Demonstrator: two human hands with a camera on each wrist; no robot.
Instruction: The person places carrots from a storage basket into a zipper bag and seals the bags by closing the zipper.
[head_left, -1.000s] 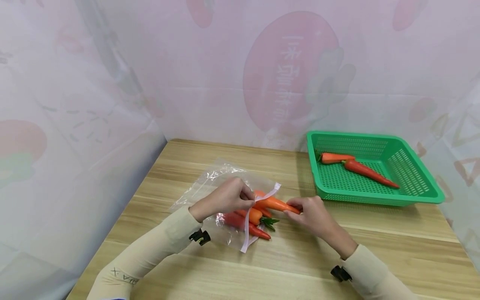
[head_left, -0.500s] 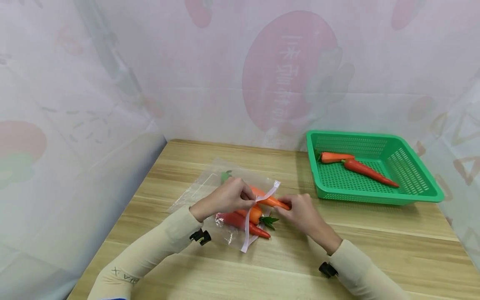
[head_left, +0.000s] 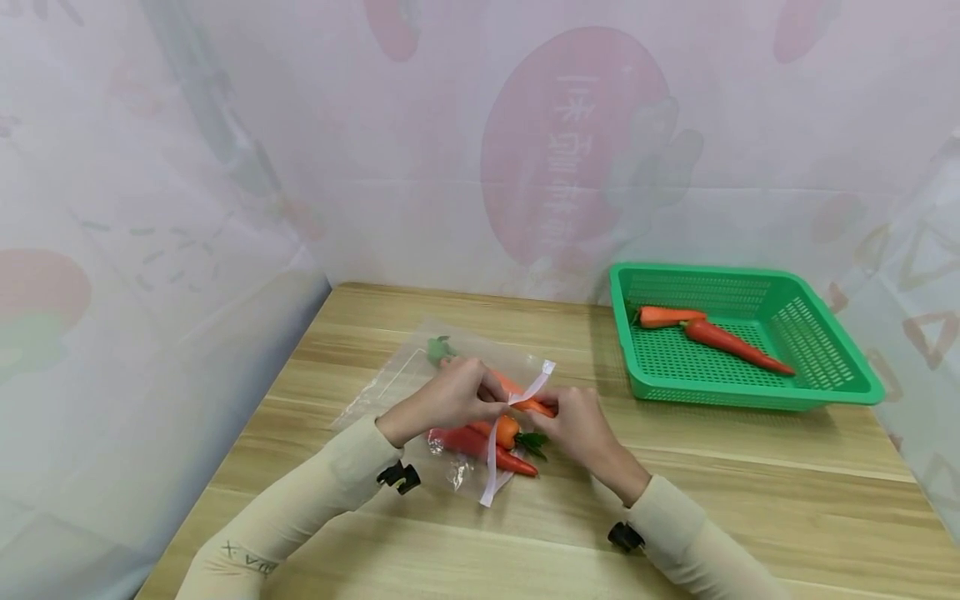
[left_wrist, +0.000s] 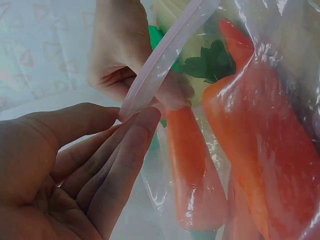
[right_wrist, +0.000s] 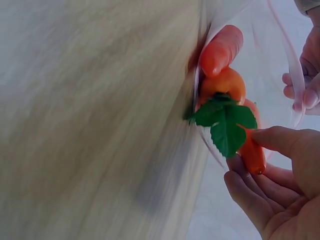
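A clear zip bag with a pinkish-white zip strip lies on the table, its mouth facing right. My left hand pinches the upper lip of the mouth between thumb and fingers, as the left wrist view also shows. At the opening, my right hand grips the tip end of an orange carrot, most of which lies inside the bag. Below it in the bag are another carrot with green leaves at the mouth and a red chili pepper whose tip pokes out.
At the back right stands a green perforated basket. In it lie a carrot and a red chili pepper. Printed cloth hangs behind and beside the wooden table.
My right hand has moved left, pushing the carrot deeper into the bag; its green top now shows through the plastic at the far side. The left hand keeps its pinch on the bag.
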